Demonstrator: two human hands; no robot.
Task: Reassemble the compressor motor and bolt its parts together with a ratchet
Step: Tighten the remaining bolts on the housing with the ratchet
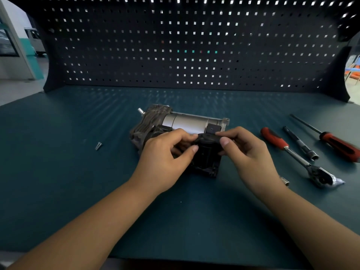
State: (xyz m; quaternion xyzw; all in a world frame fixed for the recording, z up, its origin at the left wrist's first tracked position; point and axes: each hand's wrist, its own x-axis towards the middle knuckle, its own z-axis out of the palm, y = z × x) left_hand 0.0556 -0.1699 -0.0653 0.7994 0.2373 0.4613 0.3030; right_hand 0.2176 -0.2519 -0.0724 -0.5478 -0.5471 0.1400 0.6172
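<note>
Pinching black cover (207,140) at opposite edges with left hand (165,154) and right hand (248,151). Probably light, stiff plastic; best held by rim over heavy-looking compressor motor (187,123).

Bare left forearm (93,221), bare right forearm (303,215)

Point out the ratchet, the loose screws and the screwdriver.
ratchet (298,157): head view, on its steel shaft.
loose screws (98,146): head view, on their threaded shanks.
screwdriver (339,146): head view, on its red-and-black handle.
</note>
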